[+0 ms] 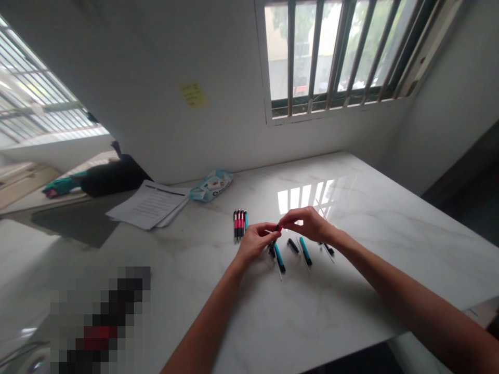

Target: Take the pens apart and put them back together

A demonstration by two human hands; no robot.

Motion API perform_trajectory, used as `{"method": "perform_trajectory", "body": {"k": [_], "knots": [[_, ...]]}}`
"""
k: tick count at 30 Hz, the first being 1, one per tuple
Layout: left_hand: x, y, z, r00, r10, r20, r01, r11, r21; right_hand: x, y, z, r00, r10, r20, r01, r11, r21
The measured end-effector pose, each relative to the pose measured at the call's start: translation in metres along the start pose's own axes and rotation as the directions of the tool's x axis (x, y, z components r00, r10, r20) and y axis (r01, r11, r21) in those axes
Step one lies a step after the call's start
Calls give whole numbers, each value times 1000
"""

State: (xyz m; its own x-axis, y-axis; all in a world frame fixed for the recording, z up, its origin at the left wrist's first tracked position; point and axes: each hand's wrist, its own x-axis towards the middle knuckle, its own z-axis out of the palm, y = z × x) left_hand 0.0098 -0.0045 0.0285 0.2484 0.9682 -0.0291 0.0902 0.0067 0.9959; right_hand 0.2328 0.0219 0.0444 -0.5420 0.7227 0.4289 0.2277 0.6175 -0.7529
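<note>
A white marble table fills most of the view, pushed against a pale wall below a barred window; a yellow sticky note is stuck on the wall to the window's left. Toward the table's far left edge lies a stack of printed papers, and just beside it a pale blue wipes packet; behind the papers sits a black bag. Near the table's middle a row of assembled pens (red and black, one teal at the right end) lies side by side, just beyond the left hand. The right hand meets the left a little above the tabletop; both pinch a small red pen part between their fingertips, hands drawn together on it; how the part is built is too small to tell. Under and beside the hands lie loose pieces: a teal pen barrel, a second teal barrel, a short black pen piece, and thin white refills near the right wrist.
</note>
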Motion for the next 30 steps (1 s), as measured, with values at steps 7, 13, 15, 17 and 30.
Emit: {"method": "perform_trajectory", "body": {"k": [7,13,15,17,30], "knots": [[3,-3,-3,997,31,-69,-33,999,-26,-3,24,-33,966,224,-127,-248,942,-225],[4,-6,-6,996,22,-83,-24,999,-24,-23,80,-81,748,595,-295,-625,480,-616],[4,-7,-6,996,25,-82,-27,999,-22,-27,88,-89,690,655,-308,-673,422,-608],[4,-7,-6,996,28,-81,-30,999,-25,-28,89,-92,661,674,-329,-698,393,-598],[3,-6,-1,997,21,-76,-20,1000,12,1,53,-48,901,346,-263,-265,917,298]]}}
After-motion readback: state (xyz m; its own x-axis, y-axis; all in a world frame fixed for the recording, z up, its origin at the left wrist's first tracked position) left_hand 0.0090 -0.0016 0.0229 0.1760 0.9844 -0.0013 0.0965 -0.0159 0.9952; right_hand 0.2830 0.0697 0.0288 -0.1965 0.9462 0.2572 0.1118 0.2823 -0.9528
